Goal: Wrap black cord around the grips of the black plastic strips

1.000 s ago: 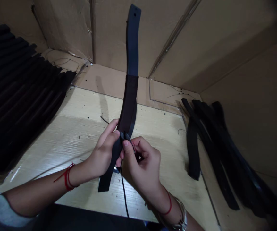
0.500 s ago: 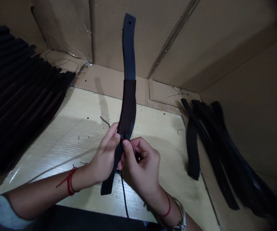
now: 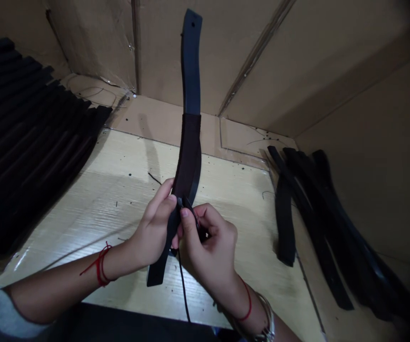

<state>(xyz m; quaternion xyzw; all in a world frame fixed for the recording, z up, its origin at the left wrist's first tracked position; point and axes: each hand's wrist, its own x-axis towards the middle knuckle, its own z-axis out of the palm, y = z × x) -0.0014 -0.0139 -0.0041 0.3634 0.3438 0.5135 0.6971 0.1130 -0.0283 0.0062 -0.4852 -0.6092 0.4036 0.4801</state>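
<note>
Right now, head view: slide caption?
Left hand holds a partly covered strip; right hand holds a dark tool beside it.

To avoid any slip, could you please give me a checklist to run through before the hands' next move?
1. Left hand gripping the strip: ok.
2. Right hand holding the dark item: ok, near the wrap's lower end.
3. Dark item's full shape: cannot tell, the hand partly hides it.
4. Cord apart from the right-side pile: ok.
5. Table free of specks: not ok, several lie there.
</note>
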